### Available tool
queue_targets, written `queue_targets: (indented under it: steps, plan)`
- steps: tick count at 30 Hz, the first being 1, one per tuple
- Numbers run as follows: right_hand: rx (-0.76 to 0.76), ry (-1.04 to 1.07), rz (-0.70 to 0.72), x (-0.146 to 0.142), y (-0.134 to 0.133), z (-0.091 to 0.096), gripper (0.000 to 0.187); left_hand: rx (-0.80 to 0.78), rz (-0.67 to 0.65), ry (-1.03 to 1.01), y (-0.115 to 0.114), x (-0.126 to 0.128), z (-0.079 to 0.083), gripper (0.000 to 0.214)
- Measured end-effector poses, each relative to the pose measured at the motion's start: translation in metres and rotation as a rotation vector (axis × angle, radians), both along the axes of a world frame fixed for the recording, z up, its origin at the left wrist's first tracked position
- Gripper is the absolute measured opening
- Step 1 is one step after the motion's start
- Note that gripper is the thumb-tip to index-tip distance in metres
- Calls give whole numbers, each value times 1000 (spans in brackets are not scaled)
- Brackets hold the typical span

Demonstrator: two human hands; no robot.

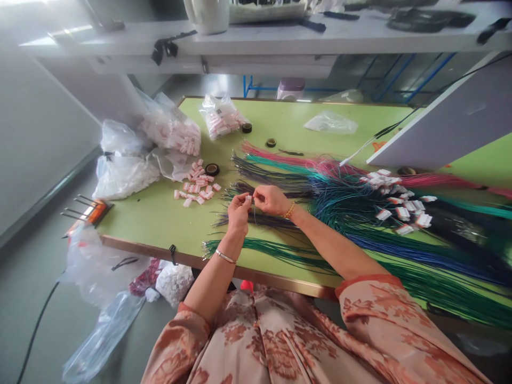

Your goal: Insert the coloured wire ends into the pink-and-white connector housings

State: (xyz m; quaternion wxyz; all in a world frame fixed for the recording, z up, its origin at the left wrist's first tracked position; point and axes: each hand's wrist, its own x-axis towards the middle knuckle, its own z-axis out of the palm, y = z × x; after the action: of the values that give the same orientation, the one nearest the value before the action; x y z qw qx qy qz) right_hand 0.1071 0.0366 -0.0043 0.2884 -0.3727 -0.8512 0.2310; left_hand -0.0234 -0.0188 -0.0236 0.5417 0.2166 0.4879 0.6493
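Note:
My left hand [239, 212] is closed, pinching a small white connector housing [248, 199] between thumb and fingertips. Close beside it, my right hand [272, 200] is closed in a pinch at the connector's right side, apparently on a thin wire [255, 216] whose dark length hangs between the hands. Under and around both hands lie bundles of dark wires [276, 218] with metal terminals at their left ends. To the left is a loose pile of pink-and-white connector housings [198, 186]. Connectors with wires fitted [404, 212] are heaped on the bundles at the right.
Plastic bags of housings [172, 128] stand at the table's left back. Black tape rolls [212, 169] lie near the pile. Pink wires [276, 156] and green wires [272, 246] run rightward across the green table [160, 218]. A white shelf [264, 45] spans above.

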Motion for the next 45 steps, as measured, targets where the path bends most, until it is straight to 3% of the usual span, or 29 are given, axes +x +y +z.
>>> queue_targets:
  steps: [14, 23, 27, 30, 32, 34, 39, 45]
  plan:
    - [62, -73, 10, 3, 2, -5, 13, -45, -14, -140, 3, -4, -1, 25]
    - [76, -164, -7, 1, -4, -4, 12, -52, -21, -27, 3, 1, -5, 29]
    - [-46, -44, 10, 20, 31, 6, 17, -50, -18, -84, 2, 1, -2, 31]
    - [-21, -27, -268, 34, 77, 15, 20, -48, -40, -90, 1, 0, 0, 30]
    - [-28, -157, -452, 41, 105, 17, 18, -39, -50, -80, 0, 0, 1, 29]
    - [-69, -298, -544, 44, 126, 14, 17, -36, -53, -76, 0, 0, 1, 30]
    - [-126, -441, -528, 44, 145, -2, 14, -37, -45, -65, -1, 1, 0, 30]
    - [-51, -474, -484, 49, 149, -8, 19, -38, -43, -54, -1, 1, -1, 29]
